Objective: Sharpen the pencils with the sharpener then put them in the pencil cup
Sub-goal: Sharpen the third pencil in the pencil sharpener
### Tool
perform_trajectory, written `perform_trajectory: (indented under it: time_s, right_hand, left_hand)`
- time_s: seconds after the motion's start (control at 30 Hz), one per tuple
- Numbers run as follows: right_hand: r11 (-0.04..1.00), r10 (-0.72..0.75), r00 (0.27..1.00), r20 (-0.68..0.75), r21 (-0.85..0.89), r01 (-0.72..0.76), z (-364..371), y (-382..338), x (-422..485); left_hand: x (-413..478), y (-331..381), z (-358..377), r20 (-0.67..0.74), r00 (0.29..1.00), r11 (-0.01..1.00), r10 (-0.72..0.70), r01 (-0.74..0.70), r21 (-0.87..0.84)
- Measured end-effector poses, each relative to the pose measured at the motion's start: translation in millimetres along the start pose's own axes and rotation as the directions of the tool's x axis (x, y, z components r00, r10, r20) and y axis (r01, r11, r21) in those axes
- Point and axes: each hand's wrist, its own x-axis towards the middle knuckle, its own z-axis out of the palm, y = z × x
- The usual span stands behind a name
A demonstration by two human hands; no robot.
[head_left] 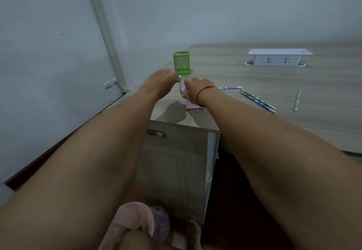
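From the head camera, both bare arms are reaching forward over the near left corner of a wooden desk (254,132). The left hand (162,81) is pinching the knob at the top of the white crank (180,88), with its fingers curled in around it. The right hand (195,90) is gripping the lilac sharpener (193,105) from above and covering most of its top, so only the lower body is showing under the wrist. A red string (203,92) is circling that wrist. The sharpener is standing on the desk near the front edge and casting a shadow to its left.

A purple pencil (230,88) is sticking out to the right from behind the right hand and lying level. Its near end is hidden, so I cannot tell whether it is sitting in the sharpener. To the right, two pencils (257,101) are lying side by side on the desk, touching or nearly so and slanting down to the right. A green pencil (297,101) is lying well apart from them, farther right and almost upright in the frame.

The green mesh cup (181,62) is standing upright just behind the hands, near the desk's left edge. A white socket box (278,58) is sitting at the back right. Under the desk, a drawer lock (156,133) is showing.
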Motion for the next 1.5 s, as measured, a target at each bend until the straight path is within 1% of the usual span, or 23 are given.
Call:
perform_trajectory:
  time_s: [0.13,0.23,0.43,0.53,0.63,0.7,0.83,0.93,1.07,1.27,1.4,1.5]
  right_hand:
    - [1.000,0.019,1.000,0.009,-0.004,-0.018,-3.9,-2.6,-3.0]
    - [1.000,0.029,1.000,-0.006,0.001,-0.029,-2.5,-4.8,-5.4]
    - [0.999,0.035,0.999,-0.012,0.003,-0.035,-0.2,-4.8,-1.4]
    - [0.999,0.033,0.999,-0.019,-0.004,-0.033,0.0,-5.1,-0.1]
    - [1.000,0.029,0.999,-0.034,0.000,-0.029,1.7,-4.1,0.4]
    - [1.000,0.030,0.999,-0.040,0.001,-0.030,3.3,-3.6,1.0]
    - [1.000,0.015,0.999,-0.042,-0.006,-0.016,4.2,-1.9,1.7]
    - [1.000,0.005,0.999,-0.043,0.002,-0.005,5.0,0.4,1.9]
    - [1.000,-0.016,0.998,-0.064,0.013,0.017,8.2,1.9,1.6]
    - [1.000,-0.021,0.995,-0.095,-0.002,0.021,11.5,1.7,5.4]
    - [0.998,-0.053,0.995,-0.086,0.011,0.054,12.4,8.4,7.1]
    - [0.997,-0.076,0.993,-0.092,0.024,0.078,13.1,11.5,6.4]
  left_hand:
    - [-11.9,8.6,-4.1,-0.028,1.000,1.000,-0.009,0.009,0.012]
    - [-17.8,9.7,1.5,-0.052,0.999,1.000,-0.011,0.009,-0.023]
    - [-26.6,12.5,10.2,-0.043,0.998,0.999,-0.035,0.034,-0.033]
    - [-36.3,16.2,18.7,-0.045,0.998,0.995,-0.049,0.044,-0.093]
    - [-43.7,22.0,28.4,-0.017,0.993,0.972,-0.114,0.108,-0.207]
    - [-42.8,23.5,29.5,0.009,0.991,0.962,-0.135,0.133,-0.238]
    - [-44.3,25.7,34.0,0.084,0.988,0.970,-0.133,0.147,-0.195]
    - [-45.3,31.9,45.9,0.152,0.971,0.971,-0.183,0.203,-0.130]
    - [-38.8,33.2,54.6,0.235,0.941,0.948,-0.242,0.281,-0.148]
    - [-29.3,25.5,64.3,0.222,0.951,0.953,-0.217,0.255,-0.161]
    - [-22.6,21.3,67.2,0.213,0.961,0.946,-0.174,0.223,-0.234]
    - [-16.3,17.7,70.4,0.269,0.941,0.915,-0.207,0.284,-0.288]
